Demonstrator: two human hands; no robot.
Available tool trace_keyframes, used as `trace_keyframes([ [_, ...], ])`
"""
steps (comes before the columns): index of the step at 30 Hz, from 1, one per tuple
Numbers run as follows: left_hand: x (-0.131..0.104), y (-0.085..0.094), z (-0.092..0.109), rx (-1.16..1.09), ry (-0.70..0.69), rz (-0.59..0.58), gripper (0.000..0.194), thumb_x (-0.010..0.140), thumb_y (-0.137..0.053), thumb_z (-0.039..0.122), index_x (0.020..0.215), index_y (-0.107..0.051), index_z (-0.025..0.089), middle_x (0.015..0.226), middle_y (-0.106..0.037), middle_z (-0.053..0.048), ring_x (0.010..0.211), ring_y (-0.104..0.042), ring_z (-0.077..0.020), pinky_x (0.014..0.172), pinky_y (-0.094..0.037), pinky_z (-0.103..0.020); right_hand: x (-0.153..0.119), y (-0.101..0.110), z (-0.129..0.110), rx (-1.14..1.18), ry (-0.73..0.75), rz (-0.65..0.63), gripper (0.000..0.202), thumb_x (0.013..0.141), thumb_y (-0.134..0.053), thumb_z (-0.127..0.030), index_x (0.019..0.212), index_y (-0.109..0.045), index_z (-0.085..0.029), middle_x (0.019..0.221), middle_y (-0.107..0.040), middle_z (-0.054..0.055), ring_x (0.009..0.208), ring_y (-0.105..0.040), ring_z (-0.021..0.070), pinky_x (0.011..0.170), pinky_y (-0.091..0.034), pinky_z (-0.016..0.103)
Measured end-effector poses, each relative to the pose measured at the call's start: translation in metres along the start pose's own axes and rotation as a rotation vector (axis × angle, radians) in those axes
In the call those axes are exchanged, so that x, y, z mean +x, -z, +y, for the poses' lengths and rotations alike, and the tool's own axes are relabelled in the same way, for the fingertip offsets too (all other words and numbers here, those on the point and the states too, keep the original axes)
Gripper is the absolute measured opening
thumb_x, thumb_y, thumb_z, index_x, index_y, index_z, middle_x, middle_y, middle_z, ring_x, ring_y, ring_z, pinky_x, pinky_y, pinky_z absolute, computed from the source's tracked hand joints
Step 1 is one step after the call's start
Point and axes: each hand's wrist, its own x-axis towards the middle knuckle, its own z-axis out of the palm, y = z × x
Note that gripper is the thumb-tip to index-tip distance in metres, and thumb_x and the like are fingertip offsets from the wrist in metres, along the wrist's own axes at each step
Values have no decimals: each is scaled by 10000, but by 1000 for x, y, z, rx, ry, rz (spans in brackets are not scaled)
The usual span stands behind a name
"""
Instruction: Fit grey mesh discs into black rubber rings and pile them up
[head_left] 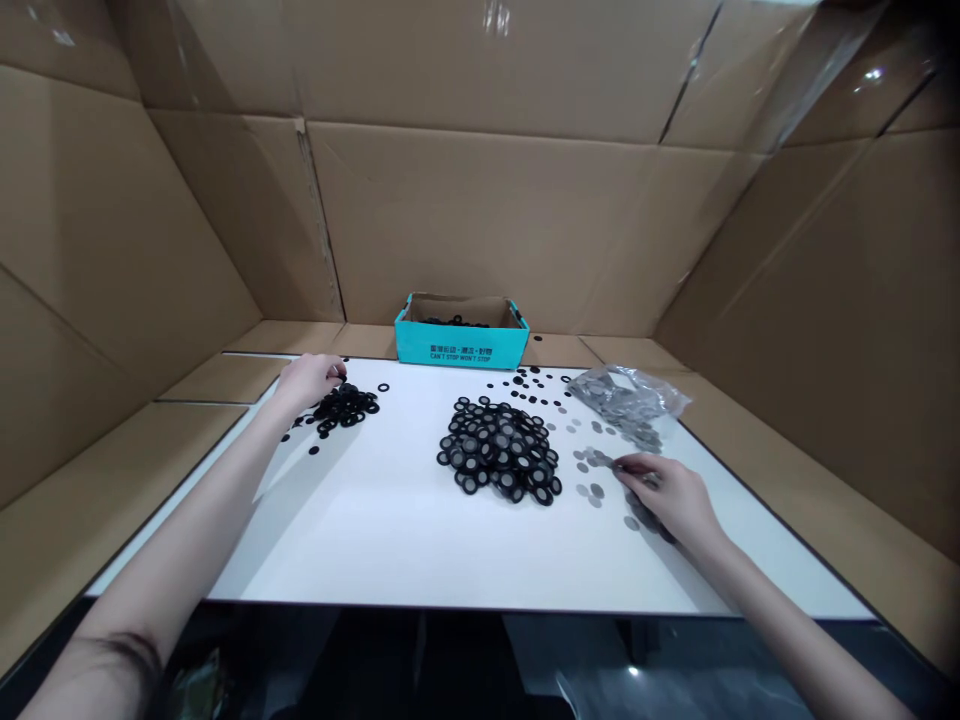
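Observation:
My left hand is at the far left of the white table, its fingers pinched on a black rubber ring at the edge of a pile of black rings. On the right, my right hand hovers low over scattered thin grey discs, thumb and forefinger pressed together on a grey disc. More discs lie partly hidden under this hand. Between the hands is a large heap of black rings with grey discs set in them.
A turquoise box with black rings inside stands at the back. A clear plastic bag of grey discs lies at the right rear. Small black pieces are scattered behind the heap. Cardboard walls surround the white table.

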Motion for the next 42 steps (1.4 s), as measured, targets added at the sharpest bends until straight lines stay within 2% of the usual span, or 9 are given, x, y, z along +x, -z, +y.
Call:
trace_keyframes([
  [4,1,0,1,-34,-27,31,275,957,-596,360,1150,-641,169,1179,-656,-86,1068,-637,-222,928,-539,-425,3,4,0,75,-50,36,330,722,-608,-541,819,-713,-244,772,-776,75,750,-733,288,721,-562,415],
  [8,1,-1,4,-95,-73,83,168,886,-592,286,1001,-704,237,1020,-751,-45,1039,-669,-248,850,-515,-342,5,10,1,108,-76,62,347,720,-610,-585,740,-706,-253,726,-765,79,712,-720,296,680,-553,423],
  [14,5,-3,11,-191,-189,116,265,774,-558,366,922,-720,216,908,-769,-44,883,-700,-240,794,-490,-298,10,16,2,123,-109,62,334,688,-590,-561,693,-697,-244,746,-765,82,735,-714,303,716,-526,425],
  [21,2,-2,22,-273,-264,118,276,765,-548,402,883,-700,204,871,-766,-44,821,-691,-228,764,-477,-293,14,16,4,109,-121,85,337,679,-576,-568,651,-622,-235,710,-741,91,712,-686,297,672,-489,393],
  [26,-7,-3,29,-350,-295,116,266,769,-554,406,872,-692,203,883,-768,-42,816,-688,-220,760,-482,-289,13,14,6,115,-124,98,358,689,-542,-593,680,-620,-244,665,-725,70,665,-671,287,635,-469,382],
  [30,-13,-4,36,-451,-316,107,277,749,-587,417,861,-692,187,846,-760,-50,778,-684,-219,745,-494,-298,11,18,4,127,-139,130,350,687,-580,-573,804,-656,-252,621,-718,51,663,-680,289,647,-467,377],
  [32,-17,-4,41,-524,-322,97,305,733,-616,435,882,-688,178,808,-753,-49,739,-683,-211,727,-505,-295,10,23,0,131,-139,151,355,677,-617,-549,854,-665,-246,622,-722,55,656,-668,282,647,-460,372],
  [36,-26,-4,54,-703,-337,67,349,714,-659,449,907,-676,159,772,-744,-52,707,-692,-193,704,-537,-281,11,31,-18,156,-111,182,360,664,-640,-548,804,-692,-221,671,-735,87,648,-636,270,631,-439,372],
  [42,-45,-3,84,-929,-374,-22,301,713,-703,403,861,-679,142,772,-740,-75,686,-694,-180,609,-553,-254,25,16,-74,308,48,177,303,745,-613,-523,750,-674,-226,784,-735,74,671,-604,223,620,-411,340],
])
